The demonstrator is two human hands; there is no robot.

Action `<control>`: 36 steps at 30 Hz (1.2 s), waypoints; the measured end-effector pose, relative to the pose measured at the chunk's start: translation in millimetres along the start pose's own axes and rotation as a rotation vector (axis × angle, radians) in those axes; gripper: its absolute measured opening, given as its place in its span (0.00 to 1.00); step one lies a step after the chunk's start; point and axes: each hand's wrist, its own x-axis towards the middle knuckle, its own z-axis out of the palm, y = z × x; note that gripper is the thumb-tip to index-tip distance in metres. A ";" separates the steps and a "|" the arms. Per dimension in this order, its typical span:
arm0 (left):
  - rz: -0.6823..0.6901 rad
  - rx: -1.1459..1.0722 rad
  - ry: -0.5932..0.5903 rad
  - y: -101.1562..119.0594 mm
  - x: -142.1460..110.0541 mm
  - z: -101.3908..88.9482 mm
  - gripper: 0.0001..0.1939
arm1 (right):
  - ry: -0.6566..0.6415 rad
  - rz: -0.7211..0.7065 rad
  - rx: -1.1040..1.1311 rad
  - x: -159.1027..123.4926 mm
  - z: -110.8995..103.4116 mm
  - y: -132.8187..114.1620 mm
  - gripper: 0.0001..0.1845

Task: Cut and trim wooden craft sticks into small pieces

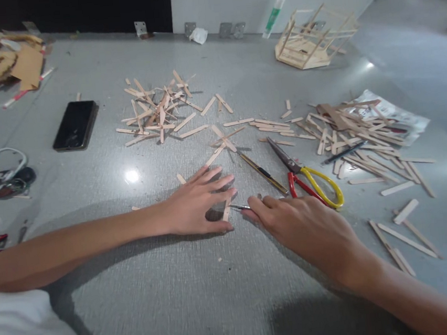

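Observation:
My left hand (195, 204) has its fingers spread on the grey table, with thumb and fingertips pinning a short wooden craft stick (226, 209). Closed around a slim metal craft knife (240, 207) is my right hand (296, 223); most of the handle is hidden in the fist. The knife's thin tip touches or nearly touches the stick. Just beyond my right hand lie a yellow-and-black pencil (261, 171) and scissors (320, 182) with red and yellow handles. Crossed craft sticks (224, 140) lie above my left fingertips.
Loose sticks form a heap (158, 113) at centre back and a bigger pile (371, 137) at right, with a dark pen (344, 152) on it. A stick frame model (310, 43) stands back right. A phone (76, 125) and white cable (4, 151) lie left.

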 end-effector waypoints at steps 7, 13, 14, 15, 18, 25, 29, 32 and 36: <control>0.017 0.013 0.035 -1.2 -0.4 1.8 0.40 | -0.056 0.003 -0.011 2.6 -3.6 -0.1 0.16; 0.016 0.028 0.027 0.5 -0.4 -0.2 0.40 | -0.097 -0.016 -0.003 3.1 -4.6 -0.2 0.14; 0.017 0.028 0.027 0.6 -0.5 -0.5 0.40 | -0.105 -0.020 -0.006 3.5 -5.2 -0.2 0.14; 0.017 0.027 0.027 0.7 -0.7 -0.7 0.40 | -0.115 -0.022 -0.008 4.1 -6.1 -0.2 0.14; 0.015 0.023 0.022 0.4 -1.1 -0.6 0.40 | -0.160 -0.047 -0.024 6.9 -11.4 -0.2 0.10; -0.022 0.006 0.003 1.3 0.1 0.8 0.45 | -0.241 -0.143 -0.159 12.4 -28.3 -6.1 0.17; -0.050 0.019 -0.032 3.3 1.5 -2.2 0.46 | -0.241 -0.155 -0.169 12.1 -31.1 -7.4 0.17; -0.067 0.026 -0.044 4.6 1.2 -4.3 0.46 | -0.235 -0.132 -0.121 10.6 -26.9 -4.1 0.15; -0.054 0.014 -0.028 5.1 -0.3 -4.1 0.44 | -0.192 -0.073 -0.023 7.1 -11.4 0.9 0.11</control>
